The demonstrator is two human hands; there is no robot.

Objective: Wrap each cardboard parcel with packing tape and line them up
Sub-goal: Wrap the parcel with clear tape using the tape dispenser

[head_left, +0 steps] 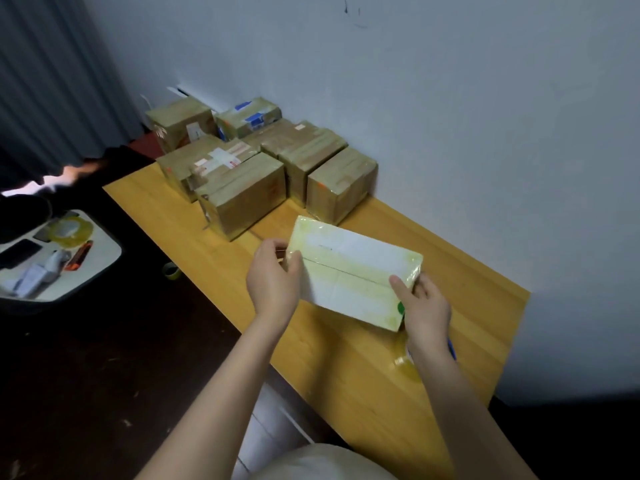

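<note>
Both forearms reach forward; the left grip (273, 275) and right grip (424, 306) curl round the ends of 1 taped parcel (353, 271), tilted over the wooden tabletop (346, 375) beside a pale wall (485, 133).

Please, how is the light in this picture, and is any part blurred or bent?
Head view: dim bluish light, floor nearly black, a blown-out patch under the curtain, pale sheen on the white parcel, lines near the frame's edges bent by the wide lens, everything slightly soft.
</note>
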